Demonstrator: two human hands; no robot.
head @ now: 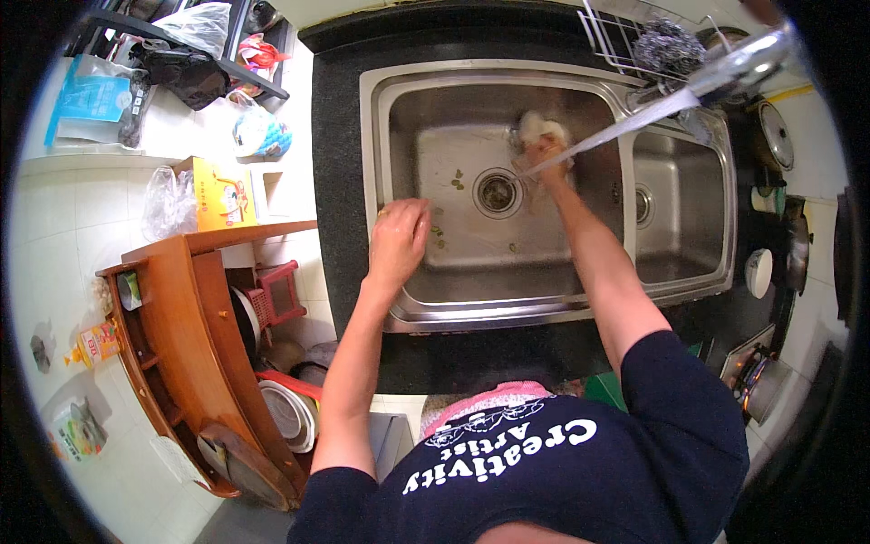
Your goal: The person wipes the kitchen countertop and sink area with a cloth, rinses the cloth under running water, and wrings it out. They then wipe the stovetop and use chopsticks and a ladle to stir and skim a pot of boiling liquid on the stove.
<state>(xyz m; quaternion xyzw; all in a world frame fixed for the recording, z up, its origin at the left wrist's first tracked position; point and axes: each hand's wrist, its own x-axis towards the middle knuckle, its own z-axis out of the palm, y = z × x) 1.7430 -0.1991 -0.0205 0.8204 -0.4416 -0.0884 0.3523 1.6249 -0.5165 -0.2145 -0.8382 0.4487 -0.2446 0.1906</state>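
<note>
In the large basin of a stainless steel double sink, my right hand presses a wet, pale cloth to the basin floor, right of the drain. The hand and cloth are blurred. A stream of water runs from the chrome faucet at the upper right and lands between the drain and that hand. My left hand rests over the basin's left rim with its fingers bent; nothing shows in it, and its palm is hidden. Small green leaf scraps lie on the basin floor.
The smaller basin adjoins on the right. Behind the faucet stands a wire rack with steel scouring wool. A white bowl and a pot over a lit burner are at the right. A wooden cabinet stands at the left.
</note>
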